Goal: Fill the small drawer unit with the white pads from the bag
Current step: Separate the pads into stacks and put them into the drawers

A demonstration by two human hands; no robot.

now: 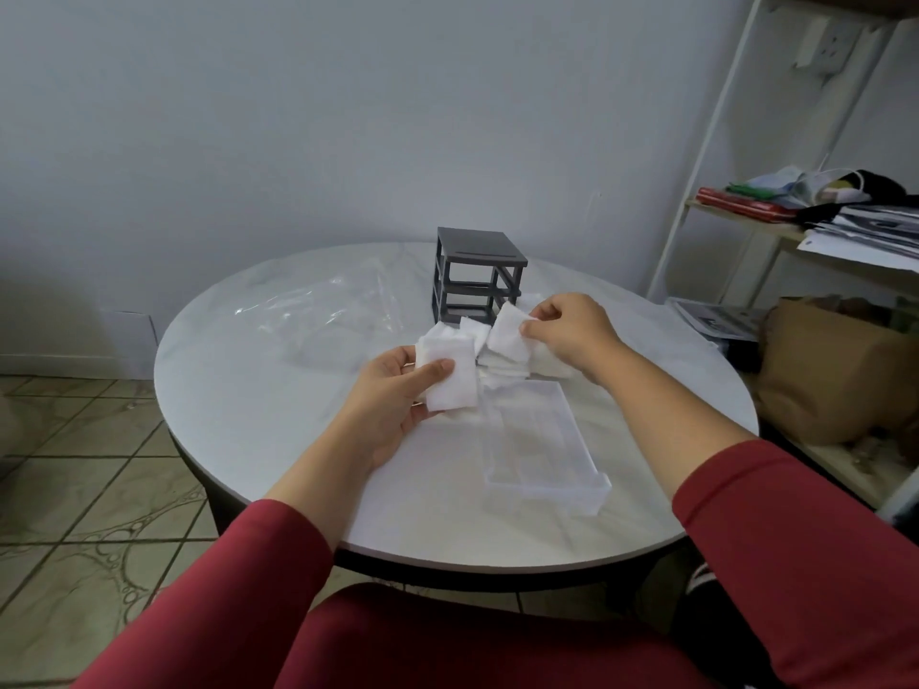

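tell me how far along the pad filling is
Done: pads are out of the bag; a clear drawer sits out of the grey frame. In hand: left hand holds a stack, right hand pinches one pad. Left: drawer looks empty, frame slots open.

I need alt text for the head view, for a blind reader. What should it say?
A person's left hand holds a stack of white pads while the right hand pinches one pad above a loose pile on a round table. A clear drawer lies nearer; a grey frame and clear bag lie behind.
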